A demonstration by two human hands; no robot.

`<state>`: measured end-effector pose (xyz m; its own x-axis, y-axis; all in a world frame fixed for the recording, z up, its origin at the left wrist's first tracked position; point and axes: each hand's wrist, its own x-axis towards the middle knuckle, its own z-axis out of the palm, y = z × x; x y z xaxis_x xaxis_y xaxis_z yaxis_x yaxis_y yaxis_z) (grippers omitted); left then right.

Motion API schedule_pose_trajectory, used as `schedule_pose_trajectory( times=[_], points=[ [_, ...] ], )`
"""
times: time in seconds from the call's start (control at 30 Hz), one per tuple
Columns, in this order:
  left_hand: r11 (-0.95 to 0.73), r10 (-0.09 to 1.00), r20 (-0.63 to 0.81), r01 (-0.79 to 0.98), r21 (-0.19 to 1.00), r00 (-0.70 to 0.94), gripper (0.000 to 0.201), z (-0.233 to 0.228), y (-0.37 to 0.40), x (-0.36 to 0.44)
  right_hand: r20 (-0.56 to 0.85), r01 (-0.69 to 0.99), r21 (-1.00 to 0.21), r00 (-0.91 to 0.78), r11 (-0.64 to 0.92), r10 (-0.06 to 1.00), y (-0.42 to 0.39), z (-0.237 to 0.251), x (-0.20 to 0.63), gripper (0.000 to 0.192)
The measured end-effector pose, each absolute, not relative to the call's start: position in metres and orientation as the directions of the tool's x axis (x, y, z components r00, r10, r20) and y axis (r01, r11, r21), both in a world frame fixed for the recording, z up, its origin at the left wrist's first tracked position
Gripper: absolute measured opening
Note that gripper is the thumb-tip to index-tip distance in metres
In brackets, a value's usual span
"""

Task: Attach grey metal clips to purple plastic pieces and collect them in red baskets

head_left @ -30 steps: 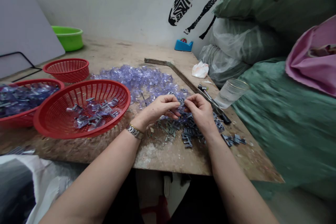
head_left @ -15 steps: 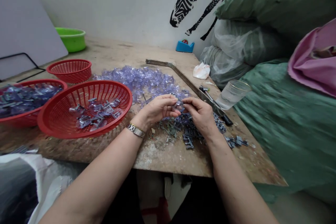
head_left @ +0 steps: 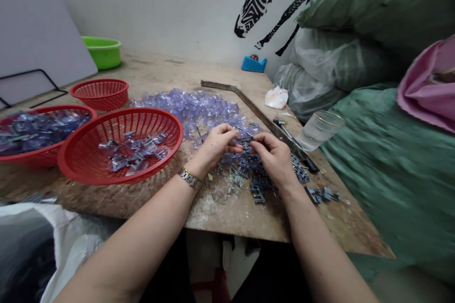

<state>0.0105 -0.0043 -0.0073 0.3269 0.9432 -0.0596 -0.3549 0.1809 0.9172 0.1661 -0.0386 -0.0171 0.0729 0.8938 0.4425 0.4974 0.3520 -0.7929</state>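
Note:
My left hand (head_left: pixel 221 143), a metal watch on its wrist, pinches a small clear plastic piece (head_left: pixel 236 142) above the table. Facing it, with fingertips close by, my right hand (head_left: pixel 273 155) has thumb and forefinger pressed together on a small grey plastic part (head_left: pixel 250 141), mostly hidden by the fingers. Behind both hands spreads a heap of clear violet-tinted plastic pieces (head_left: pixel 192 106). Under and beside the right hand lie many dark grey plastic clips (head_left: pixel 258 189). Tiny pale greenish pieces (head_left: pixel 232 177) are scattered below the left hand.
A red basket (head_left: pixel 71 163) holds several clear pieces with grey parts; a fuller red basket (head_left: pixel 33 161) and another (head_left: pixel 99 86) stand left. A bent metal bar (head_left: pixel 249 104), a screwdriver-like tool (head_left: pixel 280 124) and a glass (head_left: pixel 319 130) lie right, near green sacks (head_left: pixel 384 151).
The whole view has shifted slightly to the right. Both hands stay close together over the heap, and their fingertips have moved only a little.

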Motion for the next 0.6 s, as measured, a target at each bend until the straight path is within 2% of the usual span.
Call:
schedule_pose_trajectory(
  times=[0.13, 0.3, 0.6],
  points=[
    [0.211, 0.924, -0.072, -0.343, 0.915, 0.375, 0.015, -0.006, -0.0061, 0.011, 0.433, 0.512, -0.78, 0.025, 0.36, 0.901, -0.0393, -0.0193, 0.163, 0.011],
    [0.259, 0.878, -0.062, -0.361, 0.896, 0.475, 0.013, -0.0057, -0.0037, 0.0088, 0.406, 0.436, -0.834, 0.072, 0.338, 0.911, -0.0395, -0.0163, 0.1629, 0.013],
    [0.2, 0.878, 0.006, -0.379, 0.904, 0.478, 0.018, -0.003, -0.0059, 0.0091, 0.306, 0.268, -0.923, 0.081, 0.275, 0.949, -0.04, -0.0101, 0.1609, 0.018]
  ],
)
